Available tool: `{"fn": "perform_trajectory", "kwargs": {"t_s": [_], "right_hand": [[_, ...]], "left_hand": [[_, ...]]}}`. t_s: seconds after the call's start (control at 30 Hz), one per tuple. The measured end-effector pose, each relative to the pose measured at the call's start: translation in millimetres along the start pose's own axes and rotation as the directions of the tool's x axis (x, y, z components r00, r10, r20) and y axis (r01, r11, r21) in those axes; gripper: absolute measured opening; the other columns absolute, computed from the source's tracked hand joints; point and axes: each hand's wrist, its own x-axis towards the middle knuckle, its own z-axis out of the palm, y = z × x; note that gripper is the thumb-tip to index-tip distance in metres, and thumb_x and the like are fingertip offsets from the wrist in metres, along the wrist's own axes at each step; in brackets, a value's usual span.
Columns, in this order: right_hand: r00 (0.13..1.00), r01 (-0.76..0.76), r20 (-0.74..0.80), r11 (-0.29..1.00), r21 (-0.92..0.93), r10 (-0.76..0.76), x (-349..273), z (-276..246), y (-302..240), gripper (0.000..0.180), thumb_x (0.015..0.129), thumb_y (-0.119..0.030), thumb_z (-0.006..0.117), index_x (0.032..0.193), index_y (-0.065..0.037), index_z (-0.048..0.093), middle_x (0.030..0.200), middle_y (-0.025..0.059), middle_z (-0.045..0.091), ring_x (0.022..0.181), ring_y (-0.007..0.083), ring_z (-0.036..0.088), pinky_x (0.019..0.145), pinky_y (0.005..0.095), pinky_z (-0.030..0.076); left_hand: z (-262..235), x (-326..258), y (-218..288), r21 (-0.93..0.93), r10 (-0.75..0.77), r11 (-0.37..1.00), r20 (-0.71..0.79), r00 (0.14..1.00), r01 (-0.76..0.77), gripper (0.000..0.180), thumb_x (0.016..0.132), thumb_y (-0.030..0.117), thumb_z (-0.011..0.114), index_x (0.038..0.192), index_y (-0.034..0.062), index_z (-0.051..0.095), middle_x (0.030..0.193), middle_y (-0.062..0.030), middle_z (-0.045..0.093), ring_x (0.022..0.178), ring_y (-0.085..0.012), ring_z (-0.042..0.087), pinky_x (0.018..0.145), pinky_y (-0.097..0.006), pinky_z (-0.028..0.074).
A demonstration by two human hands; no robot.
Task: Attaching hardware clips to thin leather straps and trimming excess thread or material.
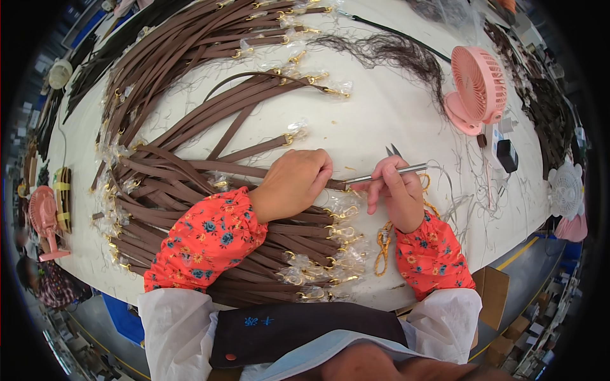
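Near the middle of the white surface (381, 120): your two hands meet over a heap of brown straps.
Left hand: your left hand (293, 183) lies palm down with fingers curled together, pressing on the end of a brown strap (235, 169) where it meets the tool.
Right hand: your right hand (397, 190) is clamped around a slim metal tool (384, 174), thumb and fingers closed on its shaft.
Tool axis: the metal tool lies nearly level across the view, its long axis running left to right; the working tip points left toward your left hand, and the other end points right and slightly up.
Strap axis: the brown strap under your left hand runs left to right as well, its free length trailing away to the left and its end pointing right at the tool's tip.
Strap pile: many more brown straps (190, 95) fan out over the left half of the surface, with gold clasps (337, 232) wrapped in clear plastic at their ends.
Snips: a small pair of thread snips (393, 150) sits just beyond your right hand.
Cord: a yellow cord (383, 244) lies beside your right wrist.
Fan: a pink desk fan (480, 89) stands to the far right, well apart from your hands.
Threads: a tangle of dark threads (394, 54) lies beyond, near the fan.
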Motion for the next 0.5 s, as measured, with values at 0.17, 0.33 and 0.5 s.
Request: {"fn": "perform_trajectory", "kwargs": {"t_s": [0.17, 0.33, 0.5], "right_hand": [[1.000, 0.012, 0.005, 0.999, -0.033, -0.012, 0, 3, 1, 0.028, 0.104, -0.029, 0.037, 0.095, -0.005, 0.047, 0.060, 0.0047, 0.054, 0.052, 0.0135, 0.055, 0.083, 0.0401, 0.054], [1.000, 0.006, 0.020, 0.997, -0.075, -0.005, 0, 3, 1, 0.029, 0.104, -0.030, 0.036, 0.095, -0.005, 0.047, 0.061, 0.0047, 0.055, 0.053, 0.0132, 0.056, 0.083, 0.0390, 0.053], [1.000, 0.007, 0.027, 0.996, -0.089, -0.004, 0, 3, 0, 0.030, 0.105, -0.031, 0.036, 0.095, -0.005, 0.048, 0.062, 0.0049, 0.055, 0.054, 0.0133, 0.056, 0.084, 0.0385, 0.053]], "left_hand": [[-18, -3, 1, -0.106, 0.040, 0.994, 0.126, 0.991, -0.027, 0.009, 0.088, 0.012, 0.057, 0.087, 0.0035, 0.056, 0.079, -0.0130, 0.060, 0.079, -0.0339, 0.058, 0.072, -0.042, 0.044], [-25, -2, 0, -0.099, 0.049, 0.995, 0.236, 0.971, -0.026, 0.010, 0.088, 0.013, 0.057, 0.086, 0.0037, 0.055, 0.080, -0.0121, 0.059, 0.080, -0.0330, 0.056, 0.073, -0.041, 0.044], [-23, -2, -4, -0.092, 0.139, 0.988, 0.240, 0.961, -0.120, 0.011, 0.088, 0.015, 0.058, 0.086, 0.0042, 0.055, 0.081, -0.0113, 0.059, 0.084, -0.0320, 0.056, 0.076, -0.042, 0.043]]}}
